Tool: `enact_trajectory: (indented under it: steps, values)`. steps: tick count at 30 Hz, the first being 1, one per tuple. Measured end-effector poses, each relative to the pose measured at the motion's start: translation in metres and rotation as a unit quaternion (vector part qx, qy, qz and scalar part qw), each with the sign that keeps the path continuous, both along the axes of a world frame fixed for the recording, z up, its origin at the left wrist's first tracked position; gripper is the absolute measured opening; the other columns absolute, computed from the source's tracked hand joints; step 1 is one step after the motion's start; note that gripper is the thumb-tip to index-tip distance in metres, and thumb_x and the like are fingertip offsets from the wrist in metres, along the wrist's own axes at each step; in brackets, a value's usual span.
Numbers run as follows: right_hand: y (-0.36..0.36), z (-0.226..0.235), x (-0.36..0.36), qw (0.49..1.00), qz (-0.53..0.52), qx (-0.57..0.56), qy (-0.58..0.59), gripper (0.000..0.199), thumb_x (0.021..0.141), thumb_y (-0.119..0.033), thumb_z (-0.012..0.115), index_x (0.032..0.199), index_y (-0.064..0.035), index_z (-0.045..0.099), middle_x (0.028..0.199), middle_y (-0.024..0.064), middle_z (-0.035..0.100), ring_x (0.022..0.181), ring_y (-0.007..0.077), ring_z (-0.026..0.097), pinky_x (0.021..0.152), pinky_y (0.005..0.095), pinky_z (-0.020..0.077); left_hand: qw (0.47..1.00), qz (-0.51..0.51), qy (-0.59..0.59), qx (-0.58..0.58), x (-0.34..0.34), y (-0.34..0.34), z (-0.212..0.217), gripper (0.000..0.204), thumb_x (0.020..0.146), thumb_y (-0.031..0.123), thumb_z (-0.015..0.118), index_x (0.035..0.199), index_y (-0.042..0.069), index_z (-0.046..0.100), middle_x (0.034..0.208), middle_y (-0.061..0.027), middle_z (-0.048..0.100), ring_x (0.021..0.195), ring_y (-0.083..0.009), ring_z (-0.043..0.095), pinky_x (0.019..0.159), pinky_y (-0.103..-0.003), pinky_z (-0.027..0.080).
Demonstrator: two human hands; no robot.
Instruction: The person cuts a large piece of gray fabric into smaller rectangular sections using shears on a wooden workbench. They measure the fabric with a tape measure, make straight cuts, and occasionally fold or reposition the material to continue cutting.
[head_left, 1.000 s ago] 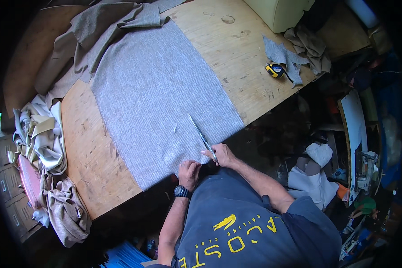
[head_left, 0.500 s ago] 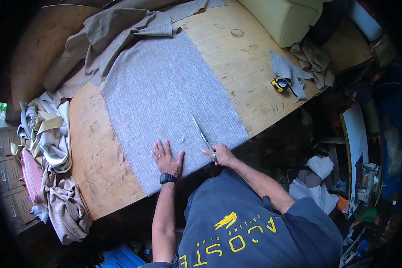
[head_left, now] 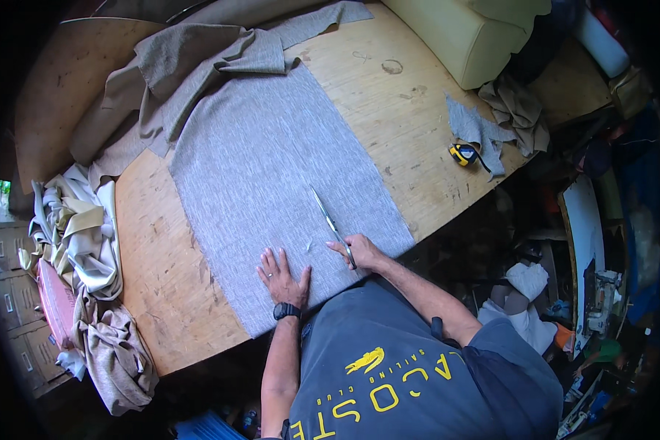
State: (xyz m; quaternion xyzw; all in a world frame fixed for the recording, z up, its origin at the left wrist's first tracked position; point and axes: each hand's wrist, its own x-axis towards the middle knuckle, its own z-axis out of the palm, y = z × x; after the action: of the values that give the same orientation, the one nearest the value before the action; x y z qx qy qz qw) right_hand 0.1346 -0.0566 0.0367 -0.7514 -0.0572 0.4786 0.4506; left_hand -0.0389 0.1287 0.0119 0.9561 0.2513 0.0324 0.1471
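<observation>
A light grey woven fabric (head_left: 271, 154) is spread flat over the wooden table and reaches its near edge. My left hand (head_left: 284, 280) lies palm down on it near that edge, fingers stretched out. Metal scissors (head_left: 327, 216) are held by their handles in my right hand (head_left: 358, 253). Their long blades look closed and point away from me over the fabric. Between the hands, a small pale scrap of thread (head_left: 308, 246) rests on the cloth.
Crumpled brown fabric (head_left: 191, 59) covers the far left of the table (head_left: 161, 271). Cloth scraps (head_left: 88, 227) hang off the left side. A yellow and black tape measure (head_left: 463, 155) sits by a grey offcut (head_left: 477, 125) at right. A cream upholstered block (head_left: 469, 37) stands at the back.
The view has shifted slightly, so the table and fabric appear a little lower. My left hand stays flat on the fabric, and my right hand still holds the scissors in nearly the same pose.
</observation>
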Motion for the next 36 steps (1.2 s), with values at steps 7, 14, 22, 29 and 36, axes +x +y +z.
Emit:
enact_trajectory:
  steps: [7, 14, 22, 29, 36]
  values:
    - [0.024, -0.007, 0.028, 0.997, 0.025, -0.033, -0.065, 0.07, 0.09, -0.069, 0.066, 0.069, -0.0025, 0.062, 0.06, 0.0086, 0.061, 0.054, 0.0166, 0.063, 0.055, 0.0356, 0.0511, 1.0, 0.002, 0.006, -0.01, 0.002, 0.002, 0.0, 0.088, 0.087, 0.057, 0.069, 0.154, 0.007, 0.042, 0.165, -0.0235, 0.026, 0.155, -0.0408, 0.018, 0.125, -0.059, 0.007]
    - [0.051, -0.005, 0.054, 1.0, -0.011, 0.016, -0.016, 0.067, 0.091, -0.064, 0.068, 0.068, -0.0012, 0.062, 0.057, 0.0076, 0.06, 0.051, 0.0165, 0.062, 0.053, 0.0356, 0.0513, 1.0, 0.001, 0.008, -0.02, 0.002, 0.005, 0.0, 0.087, 0.086, 0.057, 0.07, 0.152, 0.006, 0.044, 0.165, -0.0242, 0.026, 0.155, -0.0419, 0.019, 0.125, -0.061, 0.008]
    - [0.069, 0.01, 0.074, 0.999, 0.008, -0.024, -0.027, 0.068, 0.091, -0.066, 0.067, 0.069, -0.0016, 0.065, 0.058, 0.0078, 0.061, 0.052, 0.0177, 0.063, 0.055, 0.0377, 0.0516, 1.0, -0.004, 0.014, -0.026, 0.001, 0.008, -0.002, 0.089, 0.084, 0.056, 0.072, 0.152, 0.005, 0.043, 0.164, -0.0259, 0.026, 0.154, -0.0446, 0.019, 0.123, -0.063, 0.01]
    - [0.09, 0.004, 0.105, 0.996, 0.026, -0.03, -0.074, 0.069, 0.092, -0.067, 0.065, 0.068, -0.0025, 0.065, 0.057, 0.0071, 0.06, 0.053, 0.0177, 0.062, 0.057, 0.0377, 0.0508, 0.999, -0.004, 0.021, -0.028, 0.0, 0.007, -0.005, 0.091, 0.083, 0.056, 0.073, 0.151, 0.005, 0.044, 0.164, -0.0269, 0.026, 0.154, -0.0453, 0.019, 0.123, -0.065, 0.01]
    - [0.127, 0.007, 0.147, 0.999, 0.011, -0.025, -0.022, 0.062, 0.091, -0.06, 0.071, 0.066, -0.0048, 0.06, 0.057, 0.0044, 0.058, 0.05, 0.0145, 0.058, 0.052, 0.0335, 0.049, 0.999, -0.002, 0.025, -0.04, 0.0, 0.009, -0.006, 0.09, 0.083, 0.057, 0.073, 0.151, 0.005, 0.044, 0.163, -0.0278, 0.026, 0.153, -0.0472, 0.019, 0.121, -0.067, 0.01]
